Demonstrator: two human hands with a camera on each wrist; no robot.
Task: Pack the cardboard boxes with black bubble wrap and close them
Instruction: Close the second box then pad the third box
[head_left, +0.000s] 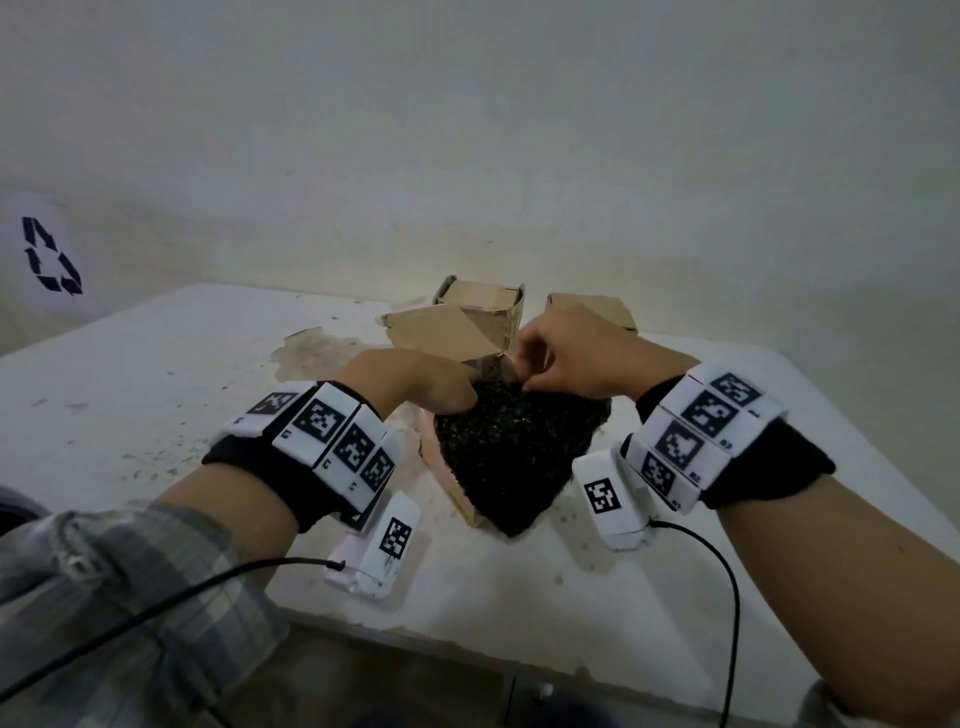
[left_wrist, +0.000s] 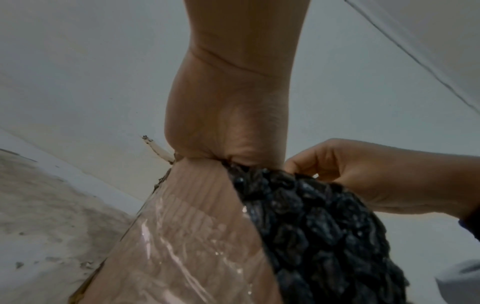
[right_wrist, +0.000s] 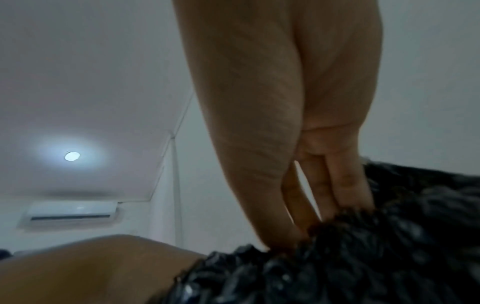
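Box (head_left: 441, 467), nearest on table (head_left: 156, 389): wrap (head_left: 514, 457) mounded over its mouth, spilling toward the person. Left hand (head_left: 410, 384) pinches wrap at box's far rim; right hand (head_left: 571, 353) pinches beside it. Risk: springy wrap rebounds, blocking flaps; box tips.

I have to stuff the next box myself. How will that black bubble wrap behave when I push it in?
Probably floppy: the black bubble wrap drapes over the cardboard box. Likely springy, since it bulges above the rim. Probably light: the right hand pinches it by the fingertips.
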